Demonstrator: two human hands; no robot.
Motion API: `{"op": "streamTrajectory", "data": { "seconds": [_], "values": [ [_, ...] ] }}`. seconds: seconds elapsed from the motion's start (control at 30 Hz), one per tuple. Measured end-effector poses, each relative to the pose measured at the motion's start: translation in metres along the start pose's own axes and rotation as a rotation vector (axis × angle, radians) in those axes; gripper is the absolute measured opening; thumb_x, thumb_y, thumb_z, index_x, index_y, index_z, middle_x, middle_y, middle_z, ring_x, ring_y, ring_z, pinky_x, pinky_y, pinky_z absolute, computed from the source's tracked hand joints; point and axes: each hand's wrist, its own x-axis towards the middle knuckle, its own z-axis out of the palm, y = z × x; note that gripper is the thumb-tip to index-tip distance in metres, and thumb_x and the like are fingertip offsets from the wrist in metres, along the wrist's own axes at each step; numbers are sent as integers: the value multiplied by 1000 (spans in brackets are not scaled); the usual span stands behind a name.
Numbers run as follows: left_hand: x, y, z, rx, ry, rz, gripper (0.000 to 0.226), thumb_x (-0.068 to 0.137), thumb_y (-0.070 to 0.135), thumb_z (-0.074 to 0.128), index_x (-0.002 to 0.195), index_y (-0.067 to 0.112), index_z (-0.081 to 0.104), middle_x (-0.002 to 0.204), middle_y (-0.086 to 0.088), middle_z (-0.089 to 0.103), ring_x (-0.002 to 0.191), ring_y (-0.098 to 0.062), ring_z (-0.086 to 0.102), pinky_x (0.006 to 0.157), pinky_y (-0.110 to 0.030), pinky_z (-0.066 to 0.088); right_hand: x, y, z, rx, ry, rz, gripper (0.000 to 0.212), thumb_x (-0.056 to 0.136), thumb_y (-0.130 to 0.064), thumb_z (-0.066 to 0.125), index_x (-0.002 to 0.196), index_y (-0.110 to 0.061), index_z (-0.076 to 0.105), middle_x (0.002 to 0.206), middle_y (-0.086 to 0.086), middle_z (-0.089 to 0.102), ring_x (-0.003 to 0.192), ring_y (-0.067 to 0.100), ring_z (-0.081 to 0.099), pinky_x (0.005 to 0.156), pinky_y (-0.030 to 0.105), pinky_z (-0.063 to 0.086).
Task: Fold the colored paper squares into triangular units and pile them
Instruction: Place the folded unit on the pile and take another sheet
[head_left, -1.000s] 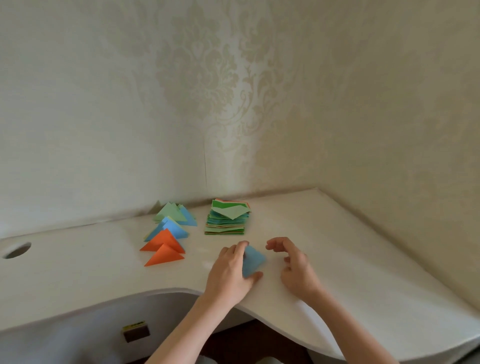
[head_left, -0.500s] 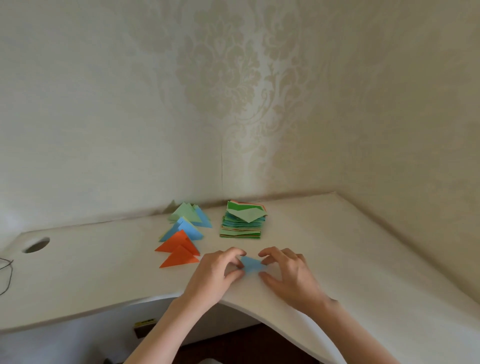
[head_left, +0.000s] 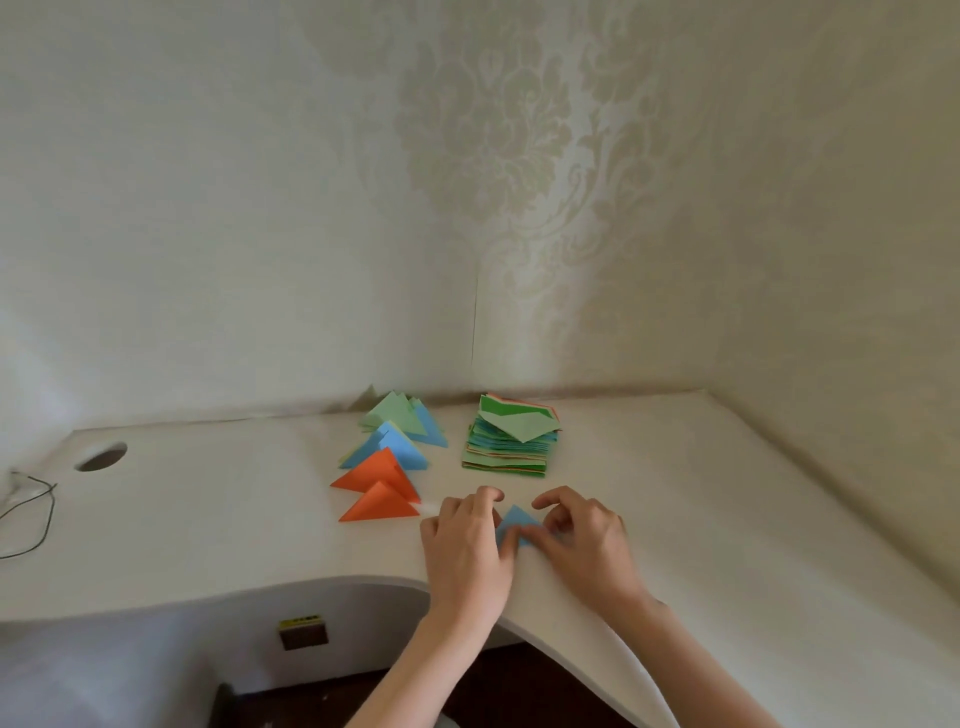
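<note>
White desk (head_left: 701, 519) — paper stack (head_left: 511, 441), triangles (head_left: 387, 467)

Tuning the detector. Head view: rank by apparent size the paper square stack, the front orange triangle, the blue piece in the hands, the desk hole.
1. Paper square stack
2. Front orange triangle
3. Desk hole and blue piece: unsure, since both hands cover part of the blue piece.

Two orange triangles (head_left: 379, 488), one paper stack (head_left: 511, 439), two hands (head_left: 467, 551)

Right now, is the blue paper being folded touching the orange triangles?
No: the blue paper lies between the left hand and right hand, with bare desk separating it from the orange triangles.
</note>
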Motion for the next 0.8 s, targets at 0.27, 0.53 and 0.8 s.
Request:
{"op": "streamTrajectory", "data": {
  "seconds": [0.27, 0.53, 0.8],
  "values": [
    [0, -8, -2, -112, -13, -5, 27, 89, 30, 62, 113, 32, 51, 92, 17, 56, 95, -8, 45, 77, -26, 28, 2, 4, -3, 141, -59, 83, 27, 74, -26, 78, 93, -32, 60, 76, -10, 63, 74, 0, 56, 75, 22, 45],
    [-2, -15, -8, -197, -34, 36, 26, 87, 7, 61, 107, 24, 60, 91, 15, 61, 92, -11, 51, 84, -31, 41, 1, 4, -6, 195, -77, 83, 22, 77, -16, 76, 89, -28, 62, 74, -10, 62, 74, -4, 53, 68, 8, 40],
    [-2, -2, -4, -60, 25, 25, 23, 86, 41, 64, 106, 30, 58, 90, 17, 57, 91, -9, 47, 74, -26, 31, -2, 3, -6, 175, -51, 67, 19, 78, -19, 75, 93, -25, 64, 77, -11, 62, 75, 2, 56, 70, 12, 42]
  ]
}}
